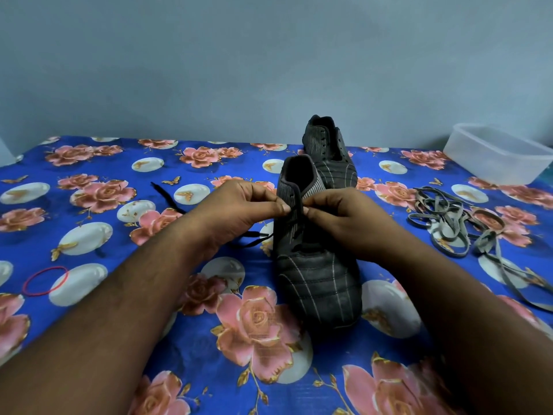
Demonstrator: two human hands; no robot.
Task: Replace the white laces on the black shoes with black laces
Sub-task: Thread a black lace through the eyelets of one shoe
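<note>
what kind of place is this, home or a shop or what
Most likely a room in a home, though that is a guess. The work surface is covered by a blue floral cloth pushed against a plain painted wall, and a clear plastic tub sits in the far corner. No shop fittings show.

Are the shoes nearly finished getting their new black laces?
Partly. The old pale laces already lie loose on the cloth. Both hands, left hand and right hand, pinch at the near shoe, its black lace trailing left. The far shoe shows bare holes, so it still waits.
</note>
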